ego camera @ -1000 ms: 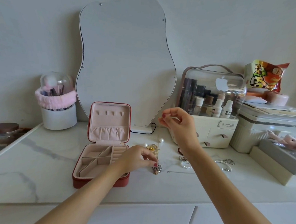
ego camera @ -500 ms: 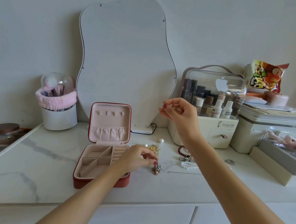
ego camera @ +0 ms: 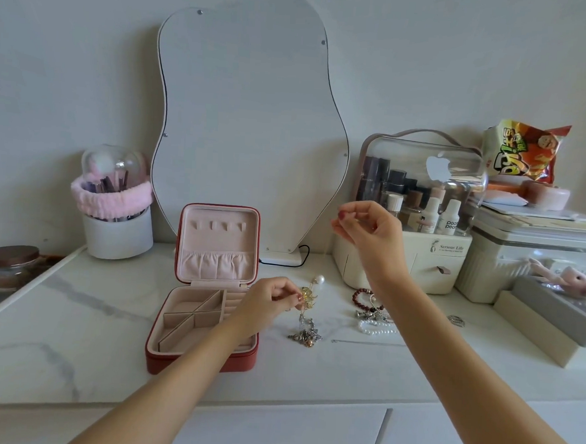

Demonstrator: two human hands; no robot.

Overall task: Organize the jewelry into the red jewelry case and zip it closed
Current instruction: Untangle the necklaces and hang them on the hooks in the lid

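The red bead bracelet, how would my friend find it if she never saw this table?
Start at the wavy mirror against the wall, then go right to the cream makeup box with the clear lid. On the white table just in front of it lies the red bead bracelet. The pearl bracelet nearby is white; this one is a ring of dark red beads.

We see the red jewelry case (ego camera: 206,319) lying open, lid upright, pink compartments bare; beside it a tangled jewelry heap (ego camera: 306,332), beaded bracelet (ego camera: 365,300) and pearl strand (ego camera: 376,329)
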